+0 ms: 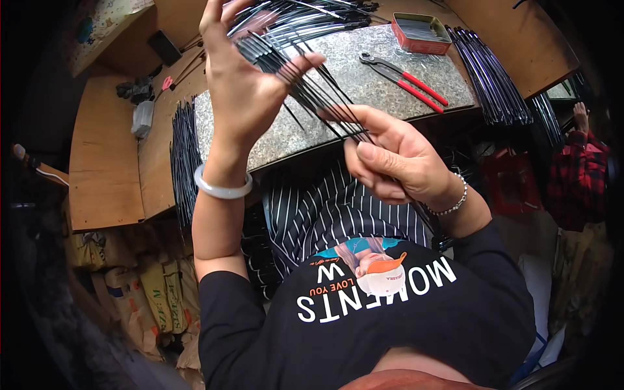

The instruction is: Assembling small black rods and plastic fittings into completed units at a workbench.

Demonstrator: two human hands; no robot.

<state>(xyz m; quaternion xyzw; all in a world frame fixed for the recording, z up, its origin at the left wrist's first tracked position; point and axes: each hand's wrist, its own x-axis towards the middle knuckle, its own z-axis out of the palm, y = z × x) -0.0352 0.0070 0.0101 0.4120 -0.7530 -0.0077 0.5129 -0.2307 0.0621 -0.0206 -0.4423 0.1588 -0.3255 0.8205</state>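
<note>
My right hand (396,156) is closed round the lower part of a bundle of thin black rods (318,94), which slants up to the left and fans out a little. My left hand (244,84), with a pale bangle on its wrist, is raised at the bundle's upper end. Its fingers are spread and partly blurred, and its thumb reaches across the rods without a visible grip. Behind the hands is a speckled grey work slab (273,140). On the slab lie pincers with red handles (406,84), jaws toward the far side.
More rods (325,16) are heaped at the back. Bundles lie at the slab's left (184,156) and right (491,78). A red tin (421,38) stands at the far right; a phone (164,49) is at the far left. Another person's checked sleeve (578,162) shows at the right.
</note>
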